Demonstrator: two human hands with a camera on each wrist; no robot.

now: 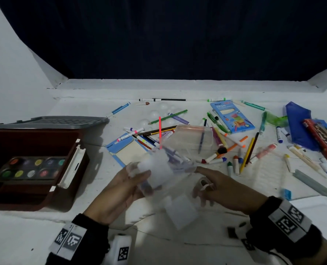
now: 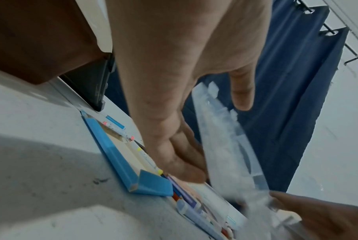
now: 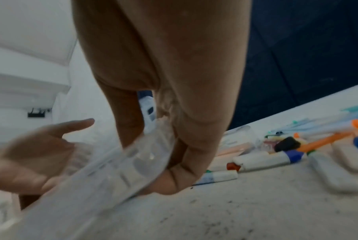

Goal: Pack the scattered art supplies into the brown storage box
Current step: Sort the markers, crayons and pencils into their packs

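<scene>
Wrist bands sit lowest in the head view; above them both hands carry a clear case [image 1: 159, 169] over the table [image 1: 94, 199].

Left hand [image 1: 118, 190]: palm up, fingers under the case, thumb near its top edge. Fingers look fairly straight, so this reads as cradling, not clamping.

Right hand [image 1: 222, 186]: the right wrist view shows fingers curled on the case edge [image 3: 116, 168], a real grip.

Box [image 1: 34, 169] stands open at far left, a paint palette [image 1: 32, 167] already inside. Markers [image 1: 216, 159] and pencils remain scattered across the table beyond the hands.

Risks, as judgement:
- The case is blurred; whether its lid is latched cannot be told. If unlatched, tilting could spill its contents.
- Smooth plastic on a flat left palm may slip if the right hand lets go early.
- A swing leftward could catch the box's raised lid [image 1: 50, 121].
</scene>
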